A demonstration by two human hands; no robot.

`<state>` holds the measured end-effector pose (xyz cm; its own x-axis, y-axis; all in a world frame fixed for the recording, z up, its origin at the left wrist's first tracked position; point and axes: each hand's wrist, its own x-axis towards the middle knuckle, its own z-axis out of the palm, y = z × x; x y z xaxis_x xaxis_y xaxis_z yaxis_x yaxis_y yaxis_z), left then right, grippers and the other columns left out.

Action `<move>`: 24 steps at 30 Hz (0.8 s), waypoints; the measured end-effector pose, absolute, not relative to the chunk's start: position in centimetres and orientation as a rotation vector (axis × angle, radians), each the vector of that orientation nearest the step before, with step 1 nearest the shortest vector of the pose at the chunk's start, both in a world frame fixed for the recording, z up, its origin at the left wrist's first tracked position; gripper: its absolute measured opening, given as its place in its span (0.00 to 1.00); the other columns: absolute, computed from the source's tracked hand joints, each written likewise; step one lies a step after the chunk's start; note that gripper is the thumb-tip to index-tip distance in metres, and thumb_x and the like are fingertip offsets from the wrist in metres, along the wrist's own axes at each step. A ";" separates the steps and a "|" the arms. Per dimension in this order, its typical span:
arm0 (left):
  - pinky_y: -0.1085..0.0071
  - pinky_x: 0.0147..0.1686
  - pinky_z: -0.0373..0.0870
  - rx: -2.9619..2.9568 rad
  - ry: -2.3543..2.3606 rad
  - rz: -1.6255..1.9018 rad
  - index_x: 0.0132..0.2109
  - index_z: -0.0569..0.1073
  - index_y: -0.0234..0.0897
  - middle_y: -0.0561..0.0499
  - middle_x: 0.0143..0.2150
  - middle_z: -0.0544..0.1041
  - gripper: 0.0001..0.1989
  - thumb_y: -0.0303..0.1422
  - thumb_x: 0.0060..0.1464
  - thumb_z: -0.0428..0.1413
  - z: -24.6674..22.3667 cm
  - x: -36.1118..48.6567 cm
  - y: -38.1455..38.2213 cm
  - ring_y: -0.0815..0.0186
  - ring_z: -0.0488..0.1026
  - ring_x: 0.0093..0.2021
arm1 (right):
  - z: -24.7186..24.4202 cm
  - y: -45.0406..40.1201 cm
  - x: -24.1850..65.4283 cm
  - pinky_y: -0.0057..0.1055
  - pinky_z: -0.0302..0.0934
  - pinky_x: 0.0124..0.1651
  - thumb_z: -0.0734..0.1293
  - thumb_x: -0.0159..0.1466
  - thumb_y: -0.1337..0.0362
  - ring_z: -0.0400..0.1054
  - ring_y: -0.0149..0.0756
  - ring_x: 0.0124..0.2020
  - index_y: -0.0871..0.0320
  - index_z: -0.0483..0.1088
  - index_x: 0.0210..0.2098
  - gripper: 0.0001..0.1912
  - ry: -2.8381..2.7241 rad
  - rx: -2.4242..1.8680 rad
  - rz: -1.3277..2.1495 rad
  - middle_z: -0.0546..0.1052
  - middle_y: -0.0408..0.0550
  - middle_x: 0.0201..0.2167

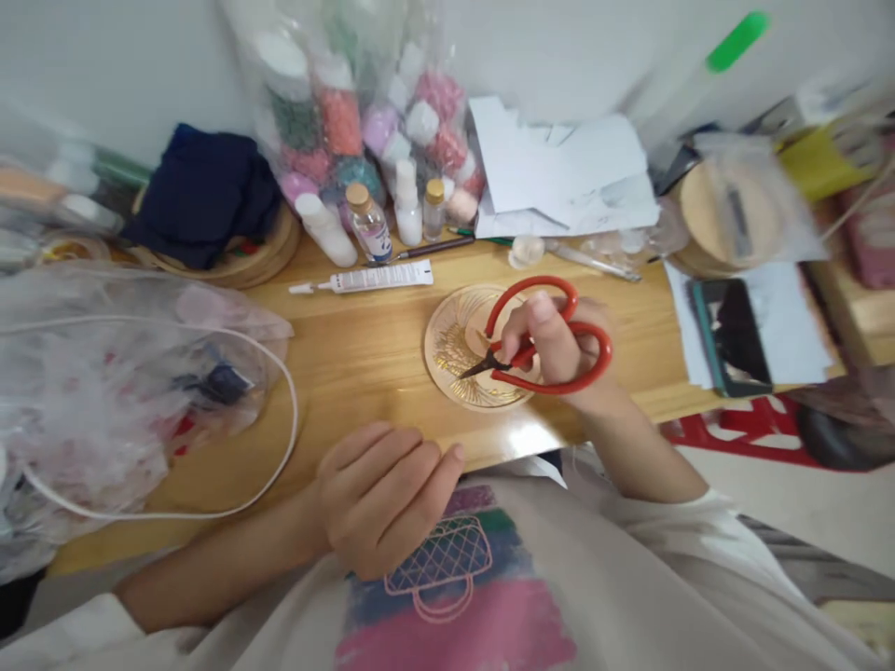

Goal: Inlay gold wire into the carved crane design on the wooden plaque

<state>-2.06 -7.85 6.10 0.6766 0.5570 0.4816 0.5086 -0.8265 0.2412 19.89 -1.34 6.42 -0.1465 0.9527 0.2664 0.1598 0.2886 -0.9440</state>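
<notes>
My right hand (pixel 552 345) is closed on red-handled scissors (pixel 591 368), their dark blades together and pointing left. The blades are over a round wooden disc (pixel 447 373) with gold line patterns that lies on the table. My left hand (pixel 392 499) is at the table's front edge, left of the disc, with its fingers curled together and its back towards me. Whatever its fingertips hold, if anything, is hidden. Behind the disc lies a white tube (pixel 384 278) with a nozzle.
A plastic bag (pixel 90 391) and white cable (pixel 294 410) are on the left. Small bottles (pixel 368 224), a bag of coloured jars (pixel 342 121) and papers (pixel 559 177) line the back. A dark cloth (pixel 206 196) sits back left, a phone (pixel 734 335) at right.
</notes>
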 end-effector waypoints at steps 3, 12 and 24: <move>0.68 0.37 0.74 2.633 1.022 1.011 0.42 0.74 0.33 0.50 0.33 0.79 0.04 0.26 0.60 0.54 5.2 -0.2 -8.1 0.66 0.76 0.34 | 6.4 -1.2 19.6 0.21 0.48 0.14 0.62 0.66 0.49 0.57 0.22 0.12 0.58 0.66 0.14 0.29 -1.127 -1.137 1.114 0.65 0.38 0.10; 0.72 0.45 0.76 1.684 1.295 1.269 0.51 0.72 0.38 0.48 0.46 0.81 0.14 0.30 0.57 0.59 4.7 3.8 -6.8 0.67 0.79 0.45 | 6.8 -1.0 18.6 0.18 0.39 0.11 0.66 0.61 0.45 0.46 0.18 0.07 0.59 0.61 0.10 0.32 -0.301 -1.077 1.521 0.58 0.36 0.05; 0.72 0.46 0.76 2.236 1.155 1.517 0.45 0.74 0.39 0.52 0.45 0.80 0.10 0.23 0.58 0.56 7.9 4.7 -5.3 0.68 0.78 0.46 | 9.0 -2.3 18.5 0.16 0.40 0.10 0.63 0.66 0.47 0.45 0.17 0.06 0.61 0.62 0.11 0.33 -0.218 -0.961 1.459 0.57 0.35 0.05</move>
